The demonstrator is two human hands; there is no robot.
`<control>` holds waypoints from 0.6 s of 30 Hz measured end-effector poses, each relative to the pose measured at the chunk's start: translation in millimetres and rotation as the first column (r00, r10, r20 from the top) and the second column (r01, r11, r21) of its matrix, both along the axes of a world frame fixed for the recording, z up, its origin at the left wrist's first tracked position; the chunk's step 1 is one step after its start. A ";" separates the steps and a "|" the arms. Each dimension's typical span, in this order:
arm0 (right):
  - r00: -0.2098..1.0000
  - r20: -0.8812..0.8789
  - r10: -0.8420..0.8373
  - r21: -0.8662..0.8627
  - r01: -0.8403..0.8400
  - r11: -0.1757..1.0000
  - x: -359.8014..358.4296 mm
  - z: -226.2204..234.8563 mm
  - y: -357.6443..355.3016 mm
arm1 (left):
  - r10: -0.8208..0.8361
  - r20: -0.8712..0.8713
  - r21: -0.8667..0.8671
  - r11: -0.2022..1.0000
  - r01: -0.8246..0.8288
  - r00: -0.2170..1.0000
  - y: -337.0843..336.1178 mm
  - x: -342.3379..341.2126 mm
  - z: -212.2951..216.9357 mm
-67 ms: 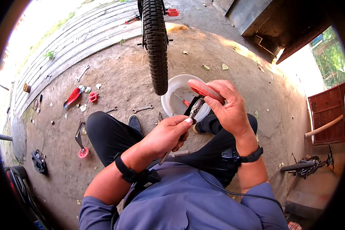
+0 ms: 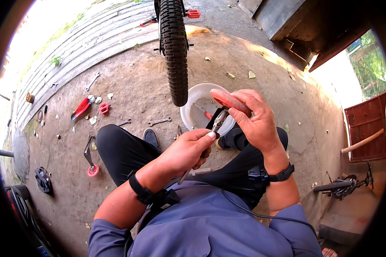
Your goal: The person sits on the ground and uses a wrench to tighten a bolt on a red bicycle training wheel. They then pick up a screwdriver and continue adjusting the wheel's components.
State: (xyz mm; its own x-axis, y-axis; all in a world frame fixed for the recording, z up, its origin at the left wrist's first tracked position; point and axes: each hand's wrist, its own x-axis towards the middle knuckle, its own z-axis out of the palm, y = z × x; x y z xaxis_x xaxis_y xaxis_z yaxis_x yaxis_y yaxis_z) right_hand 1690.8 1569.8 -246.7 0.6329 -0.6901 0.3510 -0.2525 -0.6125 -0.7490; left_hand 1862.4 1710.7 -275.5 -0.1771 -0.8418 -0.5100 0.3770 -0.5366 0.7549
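In front of my lap, my right hand [image 2: 257,124] is closed around a small red wheel [image 2: 225,100], thumb on its near face and fingers over its rim. My left hand [image 2: 182,153] grips metal pliers [image 2: 219,121], whose jaws reach the middle of that wheel. A handle end sticks out below the left fist. Beside the jaws shows a dark flat bracket [image 2: 211,121], partly covered by the pliers. What exactly the jaws pinch is too small to tell. Below the hands stands a whitish round tub [image 2: 185,112], with a red-handled screwdriver [image 2: 207,114] inside.
A knobbly bicycle tyre [image 2: 173,55] hangs ahead. On the ground at left lie a similar wheel on a bracket [image 2: 93,170], a red pedal [image 2: 104,109], a red-and-black saddle-like piece [image 2: 81,109] and several wrenches, one a spanner [image 2: 160,121]. A bicycle part [image 2: 343,186] lies far right.
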 end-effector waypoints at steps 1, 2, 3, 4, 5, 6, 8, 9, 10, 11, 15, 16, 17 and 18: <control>1.000 -0.009 -0.001 -0.025 0.001 1.000 -0.1 -0.4 0.0 | -0.004 0.001 -0.006 1.000 0.004 1.000 -0.2 0.3 -0.1; 1.000 -0.018 -0.003 -0.050 0.002 0.999 -0.2 -0.8 -0.2 | -0.008 0.001 -0.011 1.000 0.008 1.000 -0.2 0.7 -0.4; 1.000 -0.013 0.002 -0.057 -0.003 0.998 -0.3 -1.7 -1.0 | -0.012 0.002 -0.017 1.000 0.012 1.000 -0.3 0.9 -0.5; 1.000 -0.008 0.008 -0.063 -0.008 0.998 -0.3 -2.9 -1.8 | -0.009 0.004 -0.013 1.000 0.009 1.000 0.0 0.7 0.5; 1.000 -0.003 0.014 -0.069 -0.014 0.998 -0.3 -3.5 -2.3 | -0.007 0.006 -0.009 1.000 0.007 1.000 0.1 -0.1 2.5; 1.000 -0.004 0.015 -0.067 -0.015 0.998 0.0 -3.4 -2.4 | -0.004 0.008 -0.004 1.000 0.004 1.000 0.2 -0.7 3.6; 1.000 -0.008 0.014 -0.064 -0.015 0.998 -0.1 -3.0 -2.6 | -0.012 0.024 -0.010 1.000 0.012 1.000 -0.8 -0.8 3.6; 1.000 0.003 0.020 -0.051 -0.019 0.999 -0.3 -2.6 -2.7 | -0.015 0.031 -0.013 1.000 0.016 0.999 -1.6 -0.7 3.6; 1.000 0.014 0.026 -0.039 -0.025 0.999 -0.4 -2.3 -3.2 | -0.012 0.029 -0.004 1.000 0.012 1.000 -2.8 -1.0 5.1; 0.999 0.025 0.032 -0.026 -0.031 0.999 -0.6 -2.1 -3.7 | -0.008 0.026 0.004 1.000 0.008 1.000 -4.2 -1.4 8.2; 0.999 0.011 0.035 -0.013 -0.034 0.999 -2.3 -2.0 -6.0 | -0.004 0.009 0.015 1.000 0.004 1.000 -6.7 1.9 16.4; 0.999 -0.004 0.033 -0.013 -0.033 0.999 -2.5 0.3 -4.8 | -0.007 0.010 0.013 1.000 0.007 1.000 -6.6 2.6 15.2; 0.999 -0.020 0.031 -0.012 -0.031 0.999 -2.7 1.8 -4.1 | -0.011 0.011 0.012 1.000 0.011 1.000 -6.6 3.3 13.0; 0.999 -0.028 0.033 -0.018 -0.033 0.999 -2.9 1.2 -4.2 | -0.014 0.012 0.010 1.000 0.014 1.000 -6.7 3.6 11.6</control>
State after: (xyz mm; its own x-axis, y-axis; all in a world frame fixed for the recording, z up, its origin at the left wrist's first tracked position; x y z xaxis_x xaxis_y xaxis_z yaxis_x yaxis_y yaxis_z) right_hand 1687.9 1565.6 -245.6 0.6649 -0.6623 0.3454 -0.2526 -0.6345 -0.7305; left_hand 1866.0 1704.0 -263.9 -0.1829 -0.8341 -0.5204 0.3600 -0.5494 0.7541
